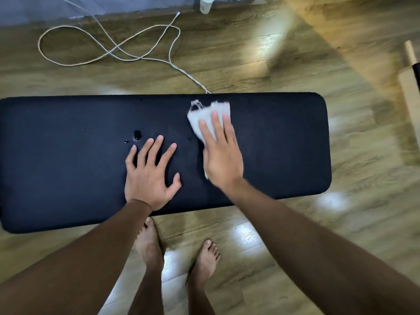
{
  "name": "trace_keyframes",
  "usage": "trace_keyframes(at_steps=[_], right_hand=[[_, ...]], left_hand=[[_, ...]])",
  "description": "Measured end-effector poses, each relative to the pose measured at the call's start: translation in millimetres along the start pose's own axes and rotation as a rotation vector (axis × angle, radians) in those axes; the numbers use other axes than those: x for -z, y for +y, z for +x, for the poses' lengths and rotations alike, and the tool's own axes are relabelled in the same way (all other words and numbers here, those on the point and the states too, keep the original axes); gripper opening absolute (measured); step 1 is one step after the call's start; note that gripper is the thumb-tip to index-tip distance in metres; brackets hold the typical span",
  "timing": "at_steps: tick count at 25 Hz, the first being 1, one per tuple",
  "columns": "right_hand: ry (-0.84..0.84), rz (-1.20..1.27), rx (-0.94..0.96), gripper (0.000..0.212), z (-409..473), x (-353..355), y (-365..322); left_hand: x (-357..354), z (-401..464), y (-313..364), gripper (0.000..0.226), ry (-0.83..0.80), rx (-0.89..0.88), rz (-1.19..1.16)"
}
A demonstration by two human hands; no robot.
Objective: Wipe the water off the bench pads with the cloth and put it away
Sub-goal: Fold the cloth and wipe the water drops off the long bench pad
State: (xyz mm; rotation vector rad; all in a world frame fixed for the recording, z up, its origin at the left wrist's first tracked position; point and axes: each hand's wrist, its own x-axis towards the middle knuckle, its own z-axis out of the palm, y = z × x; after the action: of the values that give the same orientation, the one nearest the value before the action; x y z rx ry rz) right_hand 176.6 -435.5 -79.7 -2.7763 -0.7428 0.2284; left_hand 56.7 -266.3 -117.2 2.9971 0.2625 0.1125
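Bench pad (68,178), long, black and round-cornered, stretches across wood-plank flooring (261,53) that glints with patches of reflected light. Beyond the pad, past the fingertips of both hands, a pale cable (109,45) loops loosely over the planks and runs in behind the pad's far edge. Farther off still stands the bottom of a whitish bottle (205,5) beside a grey strip along the wall. Off to the outer side of the right hand, a cardboard box (411,87) shows at the frame edge. Below the wrists, on the near side of the pad, two bare feet (177,253) stand on the floor.

Left hand (151,176) lies flat on the pad, fingers straight and spread apart, holding nothing. Just past its fingertips, slightly to the outer side, a small dark puddle and a few shiny water droplets (137,135) sit on the pad.

Right hand (221,153) presses flat on the cloth (204,119), fingers straight and close together, not curled round it. White and crumpled, the cloth lies under this palm and fingers near the pad's far edge; it pokes out beyond the fingertips, with a ragged frayed edge and a small loop of loose fabric, and a sliver shows below the palm toward the thumb side. Both forearms wear dark brown sleeves.
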Motion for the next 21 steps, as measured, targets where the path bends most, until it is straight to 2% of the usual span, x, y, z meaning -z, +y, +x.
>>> trace_keyframes(at_steps=[3,6,9,15,18,21], right_hand=[[-0.011,-0.030,0.025,0.064,-89.3,-12.9,-4.3],[-0.042,-0.022,0.028,0.066,-121.3,-17.4,-5.6],[-0.051,-0.017,0.042,0.062,-84.2,-12.3,-10.2],[-0.082,-0.024,0.064,0.066,82.0,2.3,-24.4],[-0.056,-0.056,0.041,0.062,88.8,-2.8,-30.5],[-0.037,-0.044,0.044,0.060,53.2,-5.2,-28.4]], left_hand=[[0.5,-0.2,-0.3,0.074,-0.016,0.008,0.001],[2.2,0.2,0.6,0.074,-0.017,0.018,-0.016],[1.4,-0.4,0.2,0.073,-0.021,0.013,-0.026],[1.0,0.4,-0.3,0.074,-0.007,0.006,-0.014],[-0.5,-0.6,-0.2,0.074,0.000,-0.001,-0.008],[-0.9,-0.3,-0.9,0.074,-0.011,0.001,-0.030]])
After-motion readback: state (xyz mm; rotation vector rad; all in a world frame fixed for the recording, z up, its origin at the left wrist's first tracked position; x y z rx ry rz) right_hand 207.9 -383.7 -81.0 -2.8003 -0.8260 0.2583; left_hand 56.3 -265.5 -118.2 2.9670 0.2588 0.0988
